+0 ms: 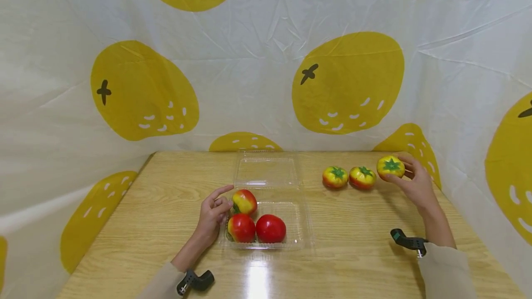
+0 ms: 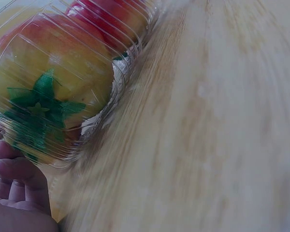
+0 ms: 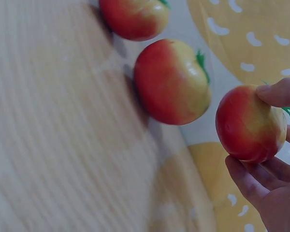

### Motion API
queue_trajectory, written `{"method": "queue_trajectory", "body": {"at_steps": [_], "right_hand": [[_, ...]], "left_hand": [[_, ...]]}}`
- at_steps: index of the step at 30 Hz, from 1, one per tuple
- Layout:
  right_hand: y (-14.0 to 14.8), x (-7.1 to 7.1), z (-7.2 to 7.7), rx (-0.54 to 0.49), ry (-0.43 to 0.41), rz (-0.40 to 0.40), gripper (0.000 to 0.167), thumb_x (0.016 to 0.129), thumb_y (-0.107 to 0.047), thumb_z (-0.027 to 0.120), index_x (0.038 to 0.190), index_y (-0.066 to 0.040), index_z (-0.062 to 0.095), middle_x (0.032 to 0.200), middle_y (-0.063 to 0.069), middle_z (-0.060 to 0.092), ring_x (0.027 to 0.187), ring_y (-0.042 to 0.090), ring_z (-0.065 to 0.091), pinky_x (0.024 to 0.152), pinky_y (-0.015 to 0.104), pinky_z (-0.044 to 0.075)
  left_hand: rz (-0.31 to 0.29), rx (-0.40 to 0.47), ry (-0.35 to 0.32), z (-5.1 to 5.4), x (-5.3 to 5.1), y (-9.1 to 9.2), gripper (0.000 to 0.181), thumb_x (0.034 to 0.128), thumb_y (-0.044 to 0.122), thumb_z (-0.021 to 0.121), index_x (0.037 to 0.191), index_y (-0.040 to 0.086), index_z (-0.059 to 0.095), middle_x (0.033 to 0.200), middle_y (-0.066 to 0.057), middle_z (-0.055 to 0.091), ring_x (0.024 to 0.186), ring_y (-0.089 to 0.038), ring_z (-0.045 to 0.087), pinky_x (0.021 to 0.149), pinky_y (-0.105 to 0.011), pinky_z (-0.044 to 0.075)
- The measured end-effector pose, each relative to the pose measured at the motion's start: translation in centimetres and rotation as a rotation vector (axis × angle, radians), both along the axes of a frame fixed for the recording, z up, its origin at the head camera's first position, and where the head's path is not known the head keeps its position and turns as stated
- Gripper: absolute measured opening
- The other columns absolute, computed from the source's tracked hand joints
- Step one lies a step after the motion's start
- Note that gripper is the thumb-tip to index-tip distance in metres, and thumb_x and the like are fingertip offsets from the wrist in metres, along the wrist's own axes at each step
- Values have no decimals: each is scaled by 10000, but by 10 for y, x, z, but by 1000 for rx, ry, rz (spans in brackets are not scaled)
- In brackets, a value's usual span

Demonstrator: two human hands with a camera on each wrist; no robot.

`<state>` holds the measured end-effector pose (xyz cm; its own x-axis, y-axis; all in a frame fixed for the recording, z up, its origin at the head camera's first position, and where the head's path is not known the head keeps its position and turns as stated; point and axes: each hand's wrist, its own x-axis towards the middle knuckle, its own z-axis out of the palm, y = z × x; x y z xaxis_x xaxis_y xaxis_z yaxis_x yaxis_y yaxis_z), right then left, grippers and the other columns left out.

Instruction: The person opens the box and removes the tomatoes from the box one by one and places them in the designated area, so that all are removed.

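Note:
My right hand (image 1: 419,187) holds a yellow-red toy tomato (image 1: 389,168) with a green star-shaped calyx, thumb on one side and fingers on the other. In the right wrist view that tomato (image 3: 249,125) appears raised off the table. Left of it, two similar tomatoes, one nearer (image 1: 362,177) and one farther (image 1: 335,177), sit on the table. My left hand (image 1: 209,218) grips the left edge of a clear plastic clamshell container (image 1: 296,225), its index finger extended. Inside lie a yellow-red tomato (image 1: 245,201), a red-yellow one (image 1: 242,228) and a red one (image 1: 271,229).
The container's hinged lid (image 1: 268,170) lies folded back toward the table's far edge. A wooden table (image 1: 345,262) bears everything. White cloth (image 1: 249,82) with yellow fruit prints encloses its back and sides. A black strap device (image 1: 409,241) is on each wrist.

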<state>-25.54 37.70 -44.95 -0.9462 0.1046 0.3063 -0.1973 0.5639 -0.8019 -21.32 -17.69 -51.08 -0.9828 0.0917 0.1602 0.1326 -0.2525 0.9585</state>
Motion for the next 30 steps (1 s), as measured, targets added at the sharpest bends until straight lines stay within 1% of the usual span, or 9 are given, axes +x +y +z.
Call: {"method": "queue_trajectory", "body": {"at_steps": [4,7,12,15,21,23,26,28,30], "right_hand": [[0,-3,-7,0,-24,-12,723,963,-184,725,1520,71,341,1420,277,430,996,-2,452,741,46,439],[1,-6,-10,-13,-64,-23,767,968,-214,721,1542,73,302,1465,318,398,1014,42,453,738,45,427],[4,-12,-13,-5,-129,-26,829,975,-269,714,1577,60,249,1526,363,349,1125,263,483,725,59,405],[6,-14,-15,7,-158,-17,833,986,-277,696,1584,65,227,1537,377,322,1213,408,453,716,68,387],[11,-19,-15,22,-225,-4,837,1012,-299,652,1590,86,185,1520,409,299,1303,525,386,736,91,371],[12,-19,-15,29,-252,-2,836,1022,-310,630,1594,88,169,1535,426,274,1340,550,357,808,176,412],[14,-20,-16,27,-287,6,821,1037,-314,594,1597,92,152,1566,447,212,1394,587,295,960,433,467],[15,-20,-17,23,-304,12,815,1041,-314,584,1598,94,150,1578,456,178,1416,612,260,1038,619,416],[17,-20,-18,17,-317,23,816,1043,-318,579,1600,92,146,1585,461,150,1431,634,228,1099,708,343]], "left_hand": [[-2,1,-1,-1,0,0,486,982,4,599,1451,-51,488,648,45,500,487,-62,439,439,-151,344],[-1,0,1,-1,1,-1,485,983,7,600,1451,-51,490,646,43,496,488,-64,439,440,-153,342],[-2,-4,1,-1,0,-1,490,983,19,606,1455,-47,488,646,55,499,494,-63,446,440,-153,342],[-8,-4,1,0,0,-1,494,985,23,605,1458,-47,483,648,60,501,498,-64,449,444,-150,347],[-10,7,0,0,0,-1,495,984,18,605,1457,-54,480,647,59,500,495,-62,449,440,-146,345],[-9,10,-1,-1,0,0,497,981,15,606,1456,-57,479,646,60,500,490,-61,447,437,-147,342],[-7,13,-4,0,0,0,498,978,9,604,1455,-58,479,645,62,499,486,-60,442,436,-149,337],[-6,14,-6,0,0,0,496,977,5,601,1454,-57,481,643,61,496,483,-61,439,437,-151,335],[-5,13,-7,0,0,0,493,978,3,598,1454,-55,482,644,61,492,483,-63,436,437,-152,334]]}}
